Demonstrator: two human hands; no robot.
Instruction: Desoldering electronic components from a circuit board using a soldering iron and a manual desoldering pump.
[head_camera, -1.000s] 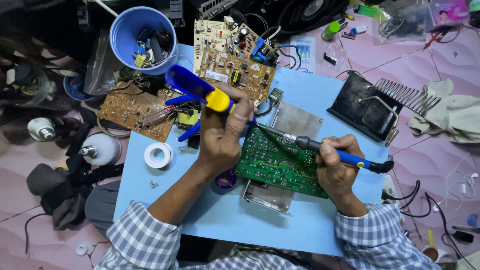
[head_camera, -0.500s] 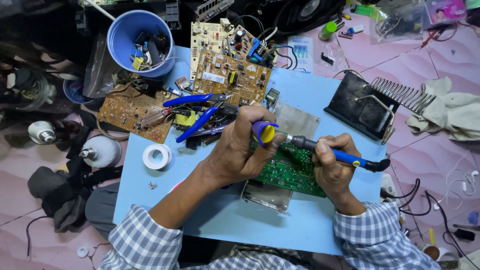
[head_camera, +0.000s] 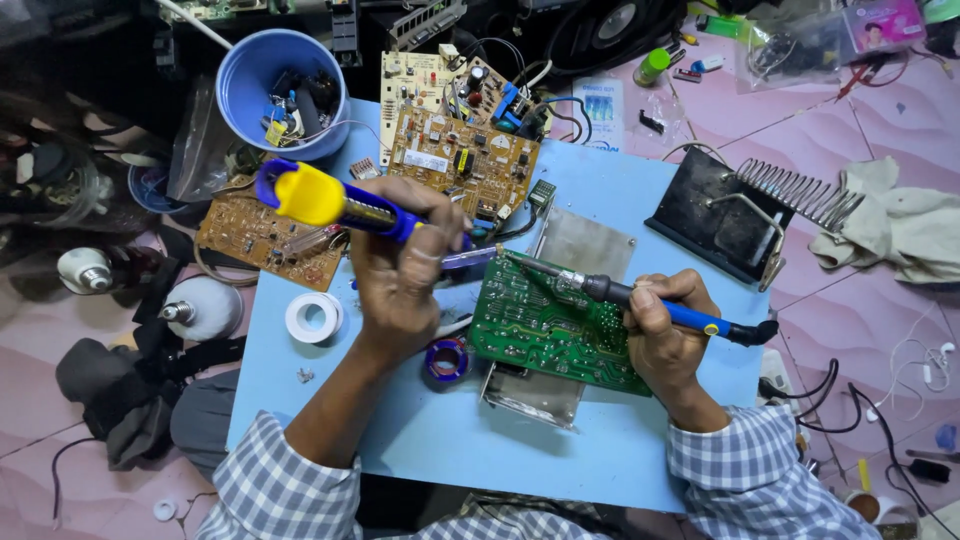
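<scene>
Nearest the camera, two forearms in checked sleeves reach over a light blue table (head_camera: 440, 450). The right hand (head_camera: 665, 335) is wrapped shut around the blue handle of a soldering iron (head_camera: 625, 293), whose metal tip points left and rests at the far left corner of a green circuit board (head_camera: 555, 325). That board lies solder side up, near the middle of the table, partly over a dull metal plate (head_camera: 530, 395). The left hand (head_camera: 400, 265) is closed around a blue and yellow desoldering pump (head_camera: 345, 203) (its yellow plunger end sticks out to the far left), with its clear nozzle pointing right, just beside the iron's tip at the board's edge.

Just left of the board sits a small spool of blue wire (head_camera: 446, 358), and further left a white roll of tape (head_camera: 314, 317). To the right, at the table's edge, stands a black soldering iron stand (head_camera: 715, 220) with a coiled holder. Further off lie two brown circuit boards, one at the left edge (head_camera: 250, 235) and one crowded with components at the far side (head_camera: 465, 160). Beyond the table's far left corner stands a blue plastic cup (head_camera: 245, 95) full of small parts. A pale cloth (head_camera: 900, 230) lies on the pink floor to the right.
</scene>
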